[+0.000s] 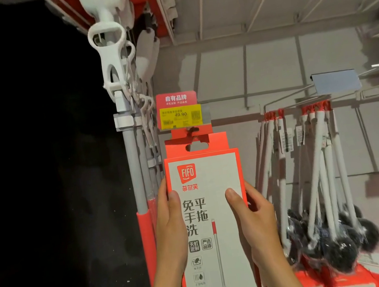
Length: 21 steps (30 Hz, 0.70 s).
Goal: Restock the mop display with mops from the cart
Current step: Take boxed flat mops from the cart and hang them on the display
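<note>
The left hand (171, 223) and the right hand (254, 215), nearest the camera, grip the boxed mop (209, 214) by its two long edges: each thumb lies flat on the white front panel, and the remaining fingers wrap behind the carton, mostly hidden from view. The boxed mop is held upright in front of the display, its long axis vertical, with the printed face toward the camera and the red hang tab (197, 145) pointing up. The cut-out in the hang tab sits just below the price tag (180, 116) and below the hook (192, 130), on which a second red tab of the same kind already hangs. The tab of the held carton is not yet on the hook; it stands just in front of and slightly under the hung one. Judged from this, one carton at least is stocked at this position and the held carton is at the hanging step: the cut-out must be raised to hook level and pushed back over the hook end. The cart is not in view, so the number of mops left to stock cannot be told. To the left hang upright mop handles (134, 164); to the right, a cluster of white-handled brushes (324, 184) hangs from its own hooks.
</note>
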Tool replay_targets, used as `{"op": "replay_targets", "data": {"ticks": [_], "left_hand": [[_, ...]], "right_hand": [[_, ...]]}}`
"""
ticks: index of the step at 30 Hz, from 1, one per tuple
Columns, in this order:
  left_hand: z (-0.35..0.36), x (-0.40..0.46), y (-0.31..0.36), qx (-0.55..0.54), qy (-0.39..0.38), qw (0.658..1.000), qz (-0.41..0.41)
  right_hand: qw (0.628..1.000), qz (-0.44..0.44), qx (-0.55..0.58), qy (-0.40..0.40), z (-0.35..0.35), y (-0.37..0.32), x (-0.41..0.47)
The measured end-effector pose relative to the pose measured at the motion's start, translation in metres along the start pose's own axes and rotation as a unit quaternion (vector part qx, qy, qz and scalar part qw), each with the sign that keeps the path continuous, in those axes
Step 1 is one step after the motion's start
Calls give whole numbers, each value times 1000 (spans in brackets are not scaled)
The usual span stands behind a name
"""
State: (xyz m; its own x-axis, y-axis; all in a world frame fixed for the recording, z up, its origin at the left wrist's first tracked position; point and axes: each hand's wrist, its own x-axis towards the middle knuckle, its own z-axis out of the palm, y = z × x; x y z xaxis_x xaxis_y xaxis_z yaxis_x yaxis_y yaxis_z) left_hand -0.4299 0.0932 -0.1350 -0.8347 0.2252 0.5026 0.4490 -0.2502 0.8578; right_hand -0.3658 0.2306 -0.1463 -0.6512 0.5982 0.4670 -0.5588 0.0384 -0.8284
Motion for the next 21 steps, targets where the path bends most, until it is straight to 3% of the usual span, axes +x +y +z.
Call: {"op": "replay_targets", "data": {"ticks": [21], "left_hand": [[-14,37,20,-18,-14,999,39]], "right_hand": [[998,-63,12,-2,32,-15,22]]}}
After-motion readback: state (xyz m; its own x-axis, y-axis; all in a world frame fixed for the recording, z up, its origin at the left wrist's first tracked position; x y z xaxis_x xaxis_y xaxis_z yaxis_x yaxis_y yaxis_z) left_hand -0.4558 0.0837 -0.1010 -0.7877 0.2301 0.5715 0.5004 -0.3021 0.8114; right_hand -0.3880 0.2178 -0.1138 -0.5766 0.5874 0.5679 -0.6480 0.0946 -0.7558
